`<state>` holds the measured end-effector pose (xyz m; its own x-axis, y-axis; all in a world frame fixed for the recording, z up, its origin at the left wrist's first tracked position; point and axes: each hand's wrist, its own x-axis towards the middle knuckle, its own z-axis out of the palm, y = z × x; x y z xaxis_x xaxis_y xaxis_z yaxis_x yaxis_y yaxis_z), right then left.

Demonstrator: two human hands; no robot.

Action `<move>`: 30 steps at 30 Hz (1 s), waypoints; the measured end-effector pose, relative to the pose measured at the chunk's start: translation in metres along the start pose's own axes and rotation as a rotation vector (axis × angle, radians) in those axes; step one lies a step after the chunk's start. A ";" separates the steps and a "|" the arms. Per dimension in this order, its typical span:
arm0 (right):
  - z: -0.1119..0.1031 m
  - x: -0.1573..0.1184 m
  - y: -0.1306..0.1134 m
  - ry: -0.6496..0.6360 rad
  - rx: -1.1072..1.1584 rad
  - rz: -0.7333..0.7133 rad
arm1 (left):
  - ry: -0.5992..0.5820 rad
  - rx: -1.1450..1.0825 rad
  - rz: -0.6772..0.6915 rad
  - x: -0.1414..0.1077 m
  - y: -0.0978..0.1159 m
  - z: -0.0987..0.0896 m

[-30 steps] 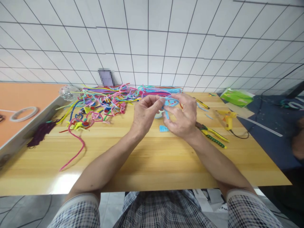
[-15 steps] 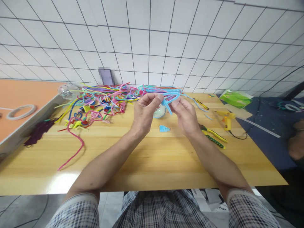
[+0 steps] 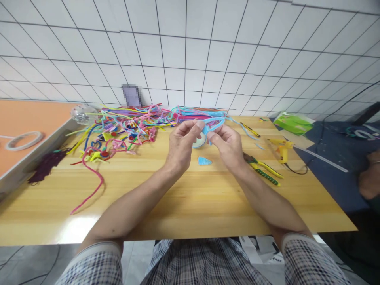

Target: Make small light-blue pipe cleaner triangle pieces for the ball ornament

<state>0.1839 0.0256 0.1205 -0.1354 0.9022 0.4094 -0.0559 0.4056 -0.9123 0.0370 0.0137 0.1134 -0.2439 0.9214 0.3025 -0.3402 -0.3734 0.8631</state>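
Between my two hands, above the middle of the wooden table, is a light-blue pipe cleaner [image 3: 218,123] bent into a loop. Thumb and fingers of my left hand [image 3: 184,144] pinch it at its left end. My right hand [image 3: 227,142] is closed on its lower part, where a short end hangs down. A round, pale object [image 3: 198,141] lies behind the hands, partly hidden by them. On the table just below the hands lies a small flat light-blue piece [image 3: 204,160], wider at its left side.
Many coloured pipe cleaners [image 3: 127,122] are heaped at the back left; one pink strand [image 3: 99,178] trails forward. To the right are yellow-and-green pliers [image 3: 265,170], a utility knife [image 3: 251,130] and a yellow glue gun [image 3: 285,150] with a cable. A phone [image 3: 132,95] leans on the wall.
My right hand has shifted slightly left and its thumb now presses on the hanging end of the pipe cleaner. The left hand has barely moved.
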 end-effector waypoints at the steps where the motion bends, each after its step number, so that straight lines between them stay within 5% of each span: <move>1: 0.000 0.000 0.001 -0.006 -0.005 -0.001 | 0.007 -0.011 0.000 0.000 -0.002 0.001; 9: -0.002 0.001 0.003 0.024 -0.052 -0.022 | -0.031 -0.089 -0.009 -0.003 -0.007 0.005; 16: -0.005 0.003 0.001 0.020 -0.152 -0.088 | -0.106 0.070 -0.017 0.003 0.001 -0.002; 30: -0.016 0.020 -0.005 -0.199 0.006 0.005 | -0.143 0.039 -0.042 0.014 0.002 -0.008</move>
<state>0.1974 0.0434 0.1335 -0.3282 0.8573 0.3967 -0.0602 0.4001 -0.9145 0.0252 0.0248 0.1160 -0.0976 0.9431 0.3178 -0.3107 -0.3323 0.8905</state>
